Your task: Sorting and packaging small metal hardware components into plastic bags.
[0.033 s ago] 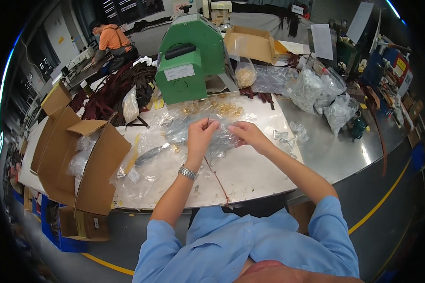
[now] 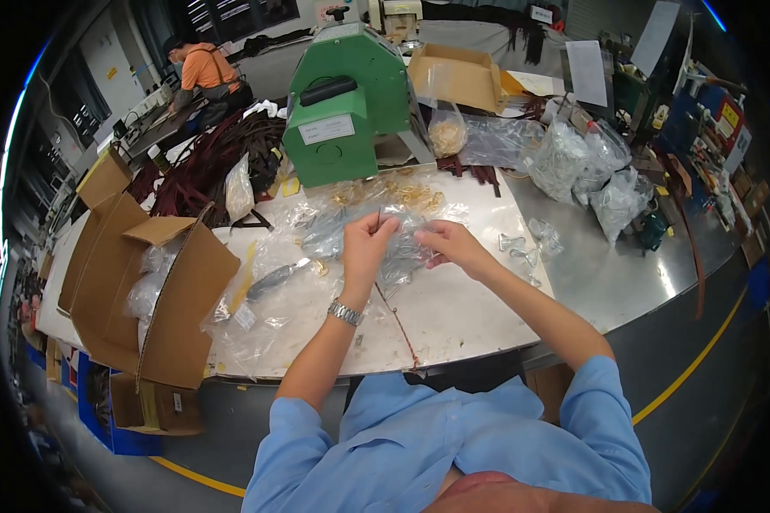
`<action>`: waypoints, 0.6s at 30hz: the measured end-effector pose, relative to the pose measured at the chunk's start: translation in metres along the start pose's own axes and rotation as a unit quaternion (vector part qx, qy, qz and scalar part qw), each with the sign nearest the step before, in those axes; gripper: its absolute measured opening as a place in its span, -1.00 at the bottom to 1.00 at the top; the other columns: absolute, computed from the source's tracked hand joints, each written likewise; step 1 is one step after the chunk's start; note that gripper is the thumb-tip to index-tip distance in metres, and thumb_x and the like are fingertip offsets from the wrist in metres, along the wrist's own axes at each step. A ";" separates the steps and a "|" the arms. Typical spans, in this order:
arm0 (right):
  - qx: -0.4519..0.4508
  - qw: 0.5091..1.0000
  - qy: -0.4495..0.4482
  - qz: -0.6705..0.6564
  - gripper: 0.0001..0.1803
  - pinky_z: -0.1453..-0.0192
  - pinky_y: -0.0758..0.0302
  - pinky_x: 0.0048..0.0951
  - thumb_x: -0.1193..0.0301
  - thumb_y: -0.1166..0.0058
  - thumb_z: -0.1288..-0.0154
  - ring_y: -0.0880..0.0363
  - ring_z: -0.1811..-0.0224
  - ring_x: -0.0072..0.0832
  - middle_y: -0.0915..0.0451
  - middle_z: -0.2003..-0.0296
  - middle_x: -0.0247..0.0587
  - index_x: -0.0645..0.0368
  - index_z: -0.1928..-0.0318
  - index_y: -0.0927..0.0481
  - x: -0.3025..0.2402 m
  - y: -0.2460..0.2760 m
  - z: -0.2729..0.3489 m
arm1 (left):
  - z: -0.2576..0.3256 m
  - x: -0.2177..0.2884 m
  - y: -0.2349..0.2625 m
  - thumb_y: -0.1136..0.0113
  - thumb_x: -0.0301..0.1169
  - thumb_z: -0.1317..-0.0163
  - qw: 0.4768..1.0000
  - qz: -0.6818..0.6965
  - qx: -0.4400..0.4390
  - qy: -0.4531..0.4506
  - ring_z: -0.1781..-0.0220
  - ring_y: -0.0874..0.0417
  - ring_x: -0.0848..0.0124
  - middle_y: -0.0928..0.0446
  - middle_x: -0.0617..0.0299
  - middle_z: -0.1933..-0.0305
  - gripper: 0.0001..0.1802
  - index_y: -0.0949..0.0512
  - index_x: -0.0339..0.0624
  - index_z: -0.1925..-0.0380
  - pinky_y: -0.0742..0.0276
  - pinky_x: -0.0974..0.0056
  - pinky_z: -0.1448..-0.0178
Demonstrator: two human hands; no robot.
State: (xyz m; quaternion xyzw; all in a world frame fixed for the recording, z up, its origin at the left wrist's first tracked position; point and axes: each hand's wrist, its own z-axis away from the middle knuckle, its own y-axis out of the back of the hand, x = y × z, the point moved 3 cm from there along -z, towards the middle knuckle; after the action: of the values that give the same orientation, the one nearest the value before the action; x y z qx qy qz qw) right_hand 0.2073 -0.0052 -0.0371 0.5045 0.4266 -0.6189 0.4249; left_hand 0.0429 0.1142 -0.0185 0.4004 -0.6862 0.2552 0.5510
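Observation:
Near the middle of the worktable, my left hand (image 2: pixel 370 245) pinches a thin dark strip (image 2: pixel 379 215) that pokes up above thumb and forefinger. Across a small gap, my right hand (image 2: pixel 455 245) is closed at the fingertips beside clear plastic; what it grips is too small to make out. Under and between both hands lie clear bags of grey-silver pieces (image 2: pixel 399 265). Gold-coloured metal pieces (image 2: pixel 411 195) in clear plastic are just beyond. A thin reddish-brown line, perhaps a cord (image 2: pixel 399 327), runs from below my left hand toward the table's front edge.
A green machine (image 2: pixel 338 128) stands behind the bags. Open cardboard boxes (image 2: pixel 180 325) crowd the left, with dark red straps (image 2: pixel 205 167) behind. Silver metal clips (image 2: pixel 515 246) lie right of my hand; filled plastic bags (image 2: pixel 565 162) sit farther right. One person in orange (image 2: pixel 207 68) works far left.

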 end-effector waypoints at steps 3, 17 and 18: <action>-0.005 0.999 0.045 0.021 -0.63 0.20 -0.73 -0.50 0.34 -0.30 -0.51 -0.78 0.27 -0.53 -0.79 0.23 -0.17 0.37 -0.13 -0.61 0.017 0.010 -0.005 | 0.002 -0.007 -0.007 -0.33 -0.41 -0.44 0.997 0.062 0.034 0.024 0.35 -0.57 0.67 -0.76 0.34 0.32 -0.80 -0.77 -0.37 0.21 -0.45 0.44 0.26; 0.053 0.974 0.027 0.220 -0.81 0.32 -0.66 -0.51 0.46 -0.27 -0.49 -0.78 0.32 -0.52 -0.79 0.30 -0.13 0.39 0.11 -0.70 -0.019 0.027 0.011 | -0.003 -0.017 0.032 -0.36 -0.37 -0.44 0.985 -0.068 0.148 -0.056 0.31 -0.61 0.58 -0.77 0.23 0.17 -0.76 -0.71 -0.32 0.04 -0.49 0.39 0.20; 0.052 0.973 0.025 0.224 -0.81 0.32 -0.66 -0.51 0.46 -0.27 -0.49 -0.78 0.32 -0.52 -0.79 0.30 -0.13 0.39 0.11 -0.70 -0.023 0.029 0.013 | -0.001 -0.007 0.032 -0.38 -0.36 -0.42 0.952 -0.161 0.200 -0.167 0.24 -0.68 0.52 -0.78 0.16 0.08 -0.68 -0.68 -0.31 -0.07 -0.56 0.36 0.13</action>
State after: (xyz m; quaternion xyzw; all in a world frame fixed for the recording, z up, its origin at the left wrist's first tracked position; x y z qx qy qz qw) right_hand 0.2344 -0.0235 -0.0159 0.6238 0.2809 -0.5164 0.5151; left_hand 0.0170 0.1344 -0.0221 0.6445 -0.6295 0.2246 0.3715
